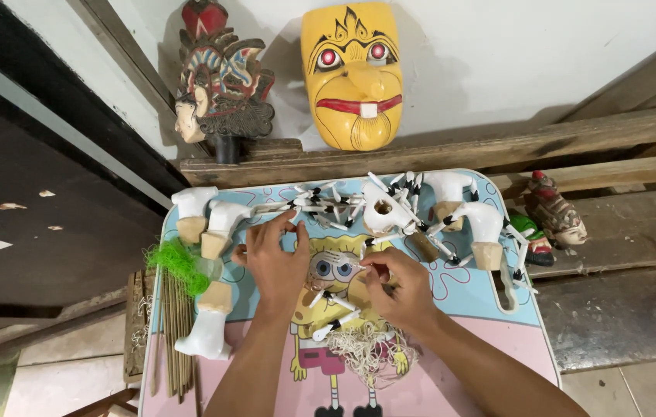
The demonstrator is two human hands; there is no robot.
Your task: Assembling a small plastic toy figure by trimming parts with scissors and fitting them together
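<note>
I logged the left hand (272,259) pinching a small white peg (295,224) mid-table, by the peg pile (336,205). Right hand (399,289) gripped another peg (350,261) above tangled string (367,351).

A yellow mask (353,75) is propped against the wall at upper centre, with a carved painted head (220,85) to its left. A small painted figure head (556,212) is seen at right; green fibre (179,263) lies at left.
</note>
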